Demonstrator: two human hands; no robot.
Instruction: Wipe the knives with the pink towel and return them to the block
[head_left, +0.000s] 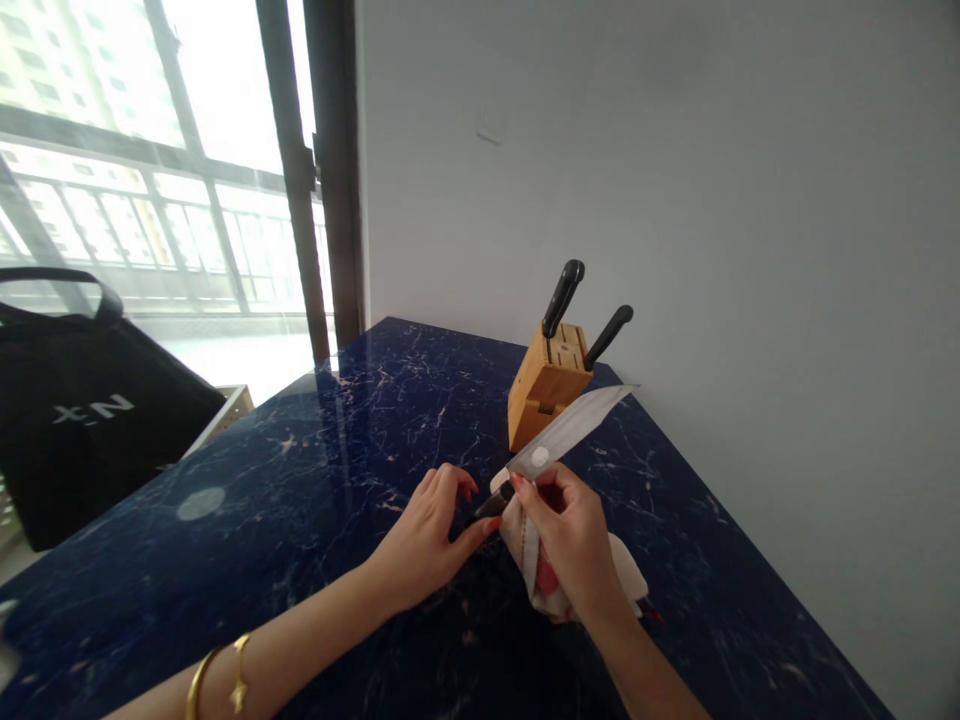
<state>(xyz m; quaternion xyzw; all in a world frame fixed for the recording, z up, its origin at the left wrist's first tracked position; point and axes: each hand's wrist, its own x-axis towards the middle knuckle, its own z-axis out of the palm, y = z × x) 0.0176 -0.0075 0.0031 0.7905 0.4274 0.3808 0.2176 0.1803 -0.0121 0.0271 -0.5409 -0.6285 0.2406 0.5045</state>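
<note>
A kitchen knife (564,432) with a wide blade and dark handle is held tilted above the table, its tip pointing up to the right. My left hand (431,530) has its thumb and fingers closed about the end of the handle. In my right hand (574,535) is a white and red cloth (531,560), gathered against the knife where blade and handle meet. Part of the cloth hangs below and behind the right hand. Just behind the blade stands a wooden knife block (529,390) with two black-handled knives in its slots.
The dark blue marble-patterned table (315,480) reaches to a grey wall (750,250) at the back and right. A black bag (97,420) sits beyond the table's left edge, near a glass door. A pale round spot (200,503) shows on the tabletop.
</note>
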